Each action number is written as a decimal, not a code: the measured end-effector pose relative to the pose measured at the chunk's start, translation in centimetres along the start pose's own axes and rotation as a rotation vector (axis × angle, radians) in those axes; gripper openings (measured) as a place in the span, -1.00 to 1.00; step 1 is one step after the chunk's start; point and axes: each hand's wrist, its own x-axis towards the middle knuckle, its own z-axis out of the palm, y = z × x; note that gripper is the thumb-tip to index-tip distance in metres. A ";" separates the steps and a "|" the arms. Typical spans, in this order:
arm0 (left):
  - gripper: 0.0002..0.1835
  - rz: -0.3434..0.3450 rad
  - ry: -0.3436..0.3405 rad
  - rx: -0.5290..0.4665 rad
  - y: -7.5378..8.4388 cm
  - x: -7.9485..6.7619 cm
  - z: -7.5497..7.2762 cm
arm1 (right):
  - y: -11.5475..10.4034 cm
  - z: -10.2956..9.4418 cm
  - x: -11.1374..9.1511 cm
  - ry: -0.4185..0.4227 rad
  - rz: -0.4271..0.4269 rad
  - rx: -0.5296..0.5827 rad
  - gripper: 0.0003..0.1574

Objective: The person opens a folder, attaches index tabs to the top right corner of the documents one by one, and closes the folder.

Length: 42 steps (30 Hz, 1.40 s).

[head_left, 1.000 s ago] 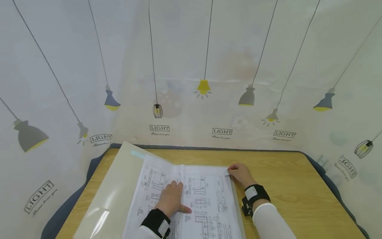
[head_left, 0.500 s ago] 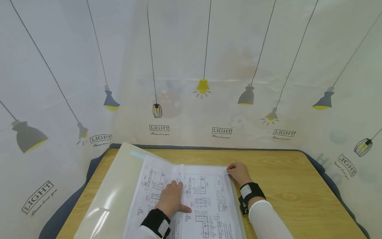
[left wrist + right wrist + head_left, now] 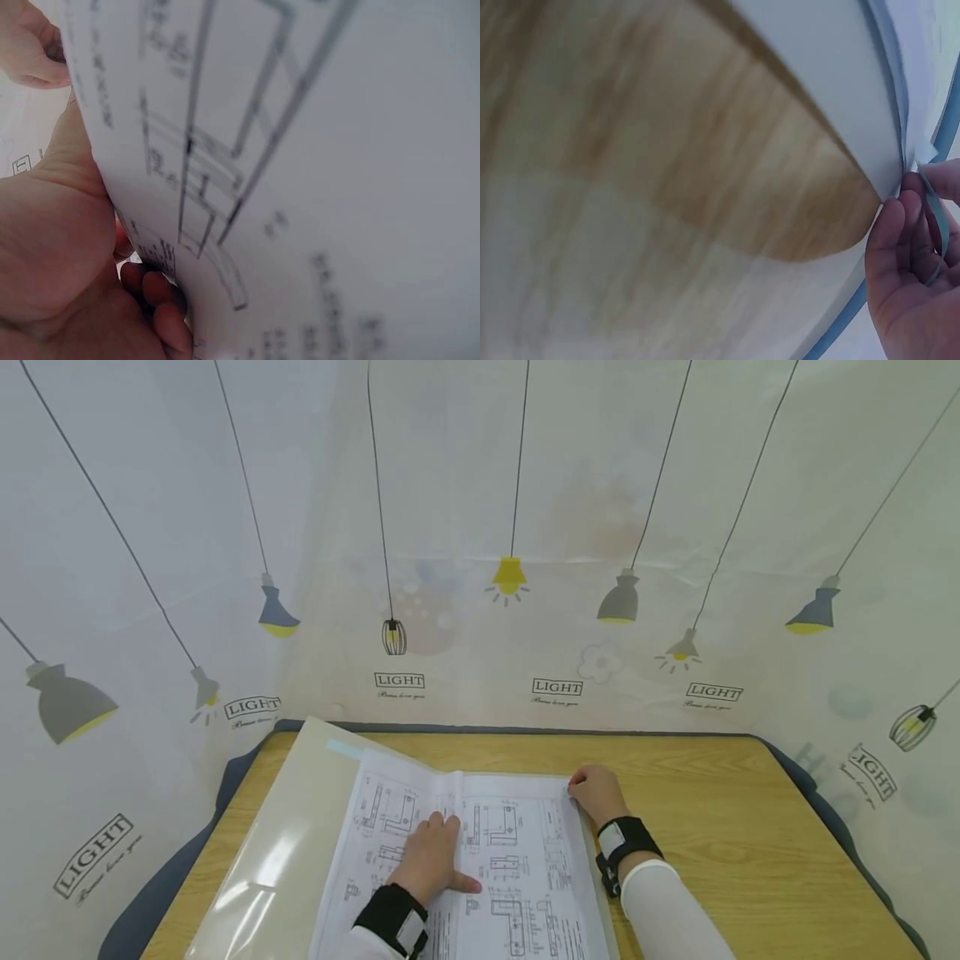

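- Wall point(image 3: 450, 518): filling the upper half of the frame and carrying printed lamps point(image 3: 510, 578).
- Table point(image 3: 757, 835): spreading across the lower half, wood-grained, its far edge running just under the middle of the frame.
- Folder point(image 3: 281, 827): lying unfolded on the wood, lower left to lower middle, its near end running out of frame. Doing this step well, by my reading, means the left hand point(image 3: 430, 858) bearing evenly beside the fold while the right hand point(image 3: 598, 793) is working the corner low and slowly, so no paper is creasing or tearing. Top edges are pointing toward the wall. The cover's long axis is slanting from lower left toward upper middle; the other half's is running nearly straight up the frame, tipping slightly left.
- Printed sheets point(image 3: 517, 881): lying over the folder at lower middle, line drawings showing on both sides of the fold, long axis running up the frame.
- Left grip: not gripping; palm down, pressing across the fold, thumb stretching out toward the right-hand sheet.
- Right grip: thumb and fingertips pinching a pale strip point(image 3: 938, 214) at that sheet's upper right corner; cannot tell whether the strip is attached to the paper.
- Blue strip point(image 3: 345, 748): lying along the cover's top, left of the sheets.
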 end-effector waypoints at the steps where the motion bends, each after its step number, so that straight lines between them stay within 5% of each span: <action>1: 0.12 0.001 -0.001 0.001 0.0 0.0 0.0 | 0.0 0.0 0.0 0.005 -0.005 -0.013 -0.94; 17: 0.14 -0.006 -0.007 0.014 0.0 0.1 0.0 | -0.1 0.3 -0.3 0.022 -0.046 -0.127 -0.89; 27: 0.16 -0.011 -0.009 0.003 0.0 0.2 0.1 | 0.0 0.0 -0.9 0.183 -0.200 -0.403 -0.73; 31: 0.14 -0.011 -0.011 -0.012 0.0 0.2 0.2 | 0.0 -0.2 -0.8 0.108 -0.179 -0.424 -0.80; 37: 0.13 -0.021 -0.015 0.004 -0.1 0.3 0.5 | 0.2 -1.4 -1.4 -0.048 -0.115 -0.306 -0.85; 42: 0.14 -0.030 -0.027 -0.009 0.0 0.3 0.1 | 0.4 -2.3 -2.2 -0.136 -0.190 -0.341 -0.76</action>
